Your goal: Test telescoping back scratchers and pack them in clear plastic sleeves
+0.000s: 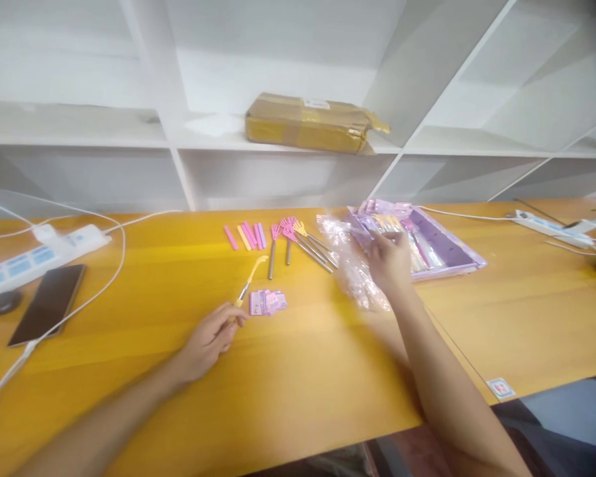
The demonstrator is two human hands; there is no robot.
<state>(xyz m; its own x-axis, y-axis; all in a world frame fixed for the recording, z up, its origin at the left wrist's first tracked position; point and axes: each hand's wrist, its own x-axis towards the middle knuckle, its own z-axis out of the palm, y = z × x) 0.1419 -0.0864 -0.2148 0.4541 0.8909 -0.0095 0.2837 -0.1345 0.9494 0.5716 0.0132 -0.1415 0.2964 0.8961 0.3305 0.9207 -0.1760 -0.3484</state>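
Note:
My left hand (217,338) is closed around the handle of a yellow back scratcher (248,278), its head pointing up and away. Beside it lies a small pile of purple printed cards (268,302). Pink and yellow hand-shaped back scratchers with metal rods (308,248) rest further back, near a row of pink, yellow and purple handle tubes (252,236). Over on the right, my right hand (390,262) pinches at clear plastic bags (350,258), blurred by motion. A purple display box (449,248) behind it holds several wrapped back scratchers.
White shelving with a taped brown parcel (308,124) stands behind the table (298,397). At the left are a power strip (44,258), a phone (49,303), a black mouse-like object (0,303) and white cables. Another power strip (551,228) lies at the right.

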